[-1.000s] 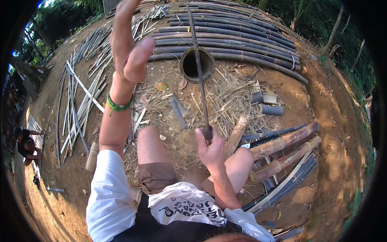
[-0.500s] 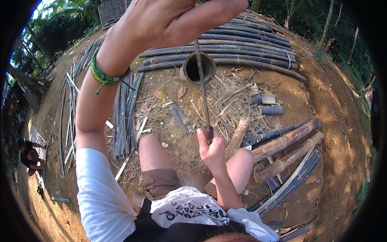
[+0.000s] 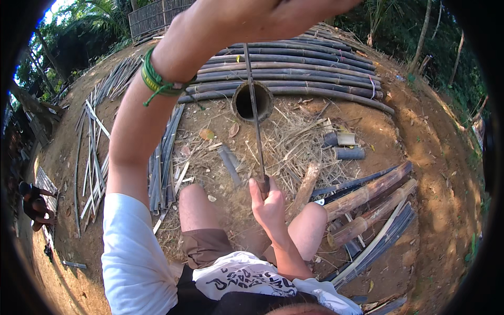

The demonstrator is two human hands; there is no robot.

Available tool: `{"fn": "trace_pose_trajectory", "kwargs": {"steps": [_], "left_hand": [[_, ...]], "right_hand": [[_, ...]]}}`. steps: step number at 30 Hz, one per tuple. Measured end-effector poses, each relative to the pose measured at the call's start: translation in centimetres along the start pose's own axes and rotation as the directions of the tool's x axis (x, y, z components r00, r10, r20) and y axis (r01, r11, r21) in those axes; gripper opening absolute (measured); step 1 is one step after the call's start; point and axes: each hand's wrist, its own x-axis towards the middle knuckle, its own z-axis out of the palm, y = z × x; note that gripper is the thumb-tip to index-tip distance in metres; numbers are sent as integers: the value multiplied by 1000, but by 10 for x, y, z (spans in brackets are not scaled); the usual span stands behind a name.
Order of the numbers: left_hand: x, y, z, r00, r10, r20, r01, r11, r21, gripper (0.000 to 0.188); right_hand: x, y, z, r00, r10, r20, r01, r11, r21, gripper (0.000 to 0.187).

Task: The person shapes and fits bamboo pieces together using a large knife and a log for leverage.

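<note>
My right hand is closed round the dark wooden handle of a long knife, thumb laid along it. Its narrow blade points up and away from me, crossing in front of a bamboo tube's round open end. My left hand, with a green braided band at the wrist, is raised close at the top of the view, above the blade tip. The picture's edge cuts off its fingers; whether it grips anything is hidden.
Long bamboo poles lie in rows ahead. Split strips lie at left, shavings in front. Cut bamboo pieces and thick brown poles lie at right. Another person crouches far left.
My left arm has shifted right and slightly down in the picture. The knife handle sits a little lower and further left, and the whole scene has shifted slightly.
</note>
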Motion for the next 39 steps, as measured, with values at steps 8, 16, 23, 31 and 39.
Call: {"fn": "trace_pose_trajectory", "kwargs": {"steps": [8,16,23,31,39], "left_hand": [[-150,155,-50,219,-975,25,962,220,162,22],[-169,175,-37,177,-970,164,972,199,124,31],[-172,178,-34,141,-975,171,972,169,161,34],[-174,177,-37,121,-975,186,977,151,154,35],[-175,176,-40,157,-971,180,972,185,147,34]], "right_hand": [[-2,-1,0,999,13,44,-14,1000,15,29],[-2,7,-3,999,3,39,-3,1000,-2,25],[-1,5,-10,999,42,28,-43,998,39,22],[-1,2,-13,999,-21,35,21,1000,-4,24],[0,5,-12,998,22,61,-24,999,34,27]]}}
